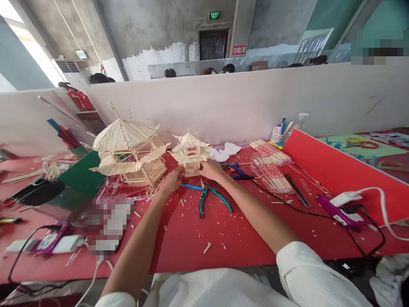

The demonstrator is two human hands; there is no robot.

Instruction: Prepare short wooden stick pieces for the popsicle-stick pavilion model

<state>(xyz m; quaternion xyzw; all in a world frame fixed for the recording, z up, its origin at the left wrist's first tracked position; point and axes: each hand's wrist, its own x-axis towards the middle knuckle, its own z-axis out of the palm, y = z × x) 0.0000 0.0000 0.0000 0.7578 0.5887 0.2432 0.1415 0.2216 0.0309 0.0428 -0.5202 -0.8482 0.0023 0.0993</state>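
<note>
A small pagoda model (pixel 191 152) made of wooden sticks stands on the red table (pixel 191 238). My left hand (pixel 171 181) touches its base on the left side. My right hand (pixel 210 169) holds the base on the right side. A larger stick pagoda (pixel 129 149) stands just to the left of the small one. Teal-handled pliers (pixel 209 197) lie on the table right below my hands, beside a blue tool (pixel 191 186).
Bundles of wooden sticks (pixel 270 164) lie to the right, with a purple glue gun (pixel 341 212) and its black cord nearer the edge. A cup of pens (pixel 279 132) stands by the white partition (pixel 243 102). Stick scraps litter the table. A green board (pixel 81 175) and chargers lie left.
</note>
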